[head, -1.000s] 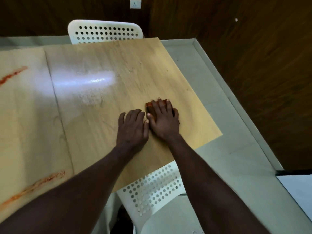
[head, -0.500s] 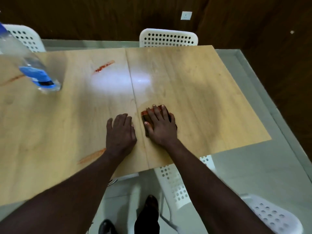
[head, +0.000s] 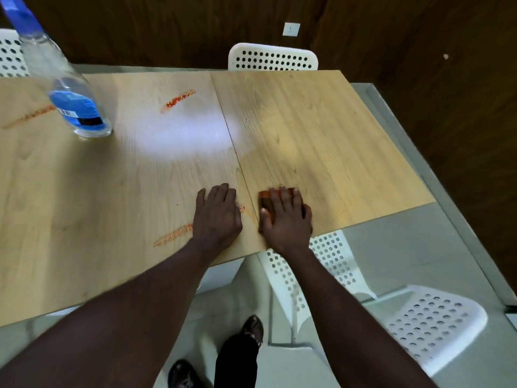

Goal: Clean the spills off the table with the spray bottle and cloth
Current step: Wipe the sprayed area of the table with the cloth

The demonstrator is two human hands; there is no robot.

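Orange-red streaks mark the pale wood table (head: 321, 130) in front of you: one smear (head: 178, 101) lies far out near the middle seam, another (head: 28, 116) runs off behind the spray bottle (head: 67, 88) at the far left, and a third (head: 173, 234) sits just beside your left wrist, with a small fleck (head: 242, 208) between your two hands. The spray bottle, clear with a blue label and blue top, stands upright on the table well apart from both hands. Nothing lies between your hands and the streaks.

Your left hand (head: 216, 217) rests flat, palm down, fingers together, holding nothing, just left of the seam. Your right hand (head: 285, 217) presses flat on the cloth (head: 265, 198), a dark folded pad with an orange-stained edge showing past your fingertips; the hand lies spread over it rather than gripped round it. The cloth sits just right of the seam, near the table's near edge. Both arms reach forward, the hands close but not touching.

The tabletop is two boards butted together, with a bright glare patch near the centre. White perforated chairs stand at the far side (head: 272, 58) and below the near edge (head: 330, 264). The floor is pale green-grey, the walls dark wood.
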